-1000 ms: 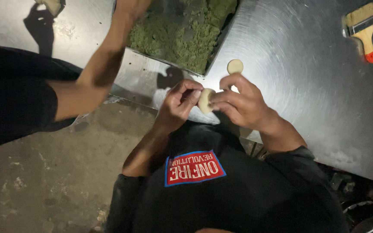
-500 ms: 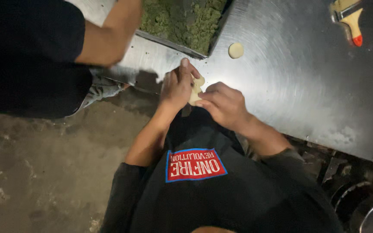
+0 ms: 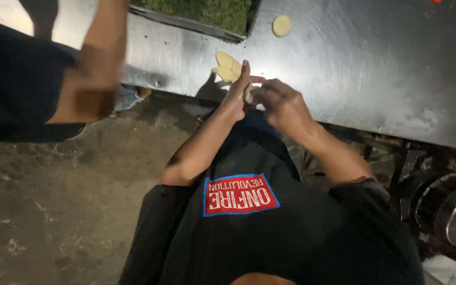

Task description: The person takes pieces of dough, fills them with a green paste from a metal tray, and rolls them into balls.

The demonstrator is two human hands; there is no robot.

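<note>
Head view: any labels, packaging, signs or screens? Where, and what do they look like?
Shirt patch: on the chest of the person's black shirt, below the two hands; slanted four-sided shape, red fill, blue border, white lettering, upside down from this camera.
No packages, signs or screens in view.

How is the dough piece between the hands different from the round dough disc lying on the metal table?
The dough piece is pinched between the left hand and right hand; the dough disc lies untouched on the metal table. The piece is mostly hidden by fingers, while the disc shows whole, flat and round. Both are pale yellow.
</note>
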